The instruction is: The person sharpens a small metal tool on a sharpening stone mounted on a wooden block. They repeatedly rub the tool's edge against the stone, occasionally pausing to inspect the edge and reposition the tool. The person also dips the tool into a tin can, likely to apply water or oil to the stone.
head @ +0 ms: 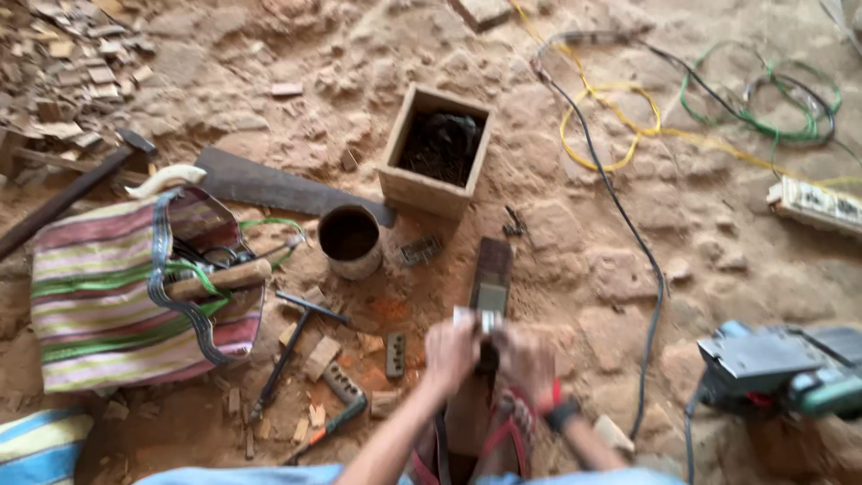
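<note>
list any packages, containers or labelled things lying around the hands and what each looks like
Striped bag: left of the hands, soft, pink, green and cream bands, tool handles sticking out.
Wooden box: above the hands, square, open top, dark contents.
Round tin: beside the box, cylindrical, open, dark inside.
Power strip: far right edge, long, white; markings too blurred to tell.
No screens or signs in view.

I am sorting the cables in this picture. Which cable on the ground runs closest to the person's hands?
The black cable. It runs down the dirt floor just beyond the right hand, while the yellow cable and the green cable stay coiled far up.
</note>
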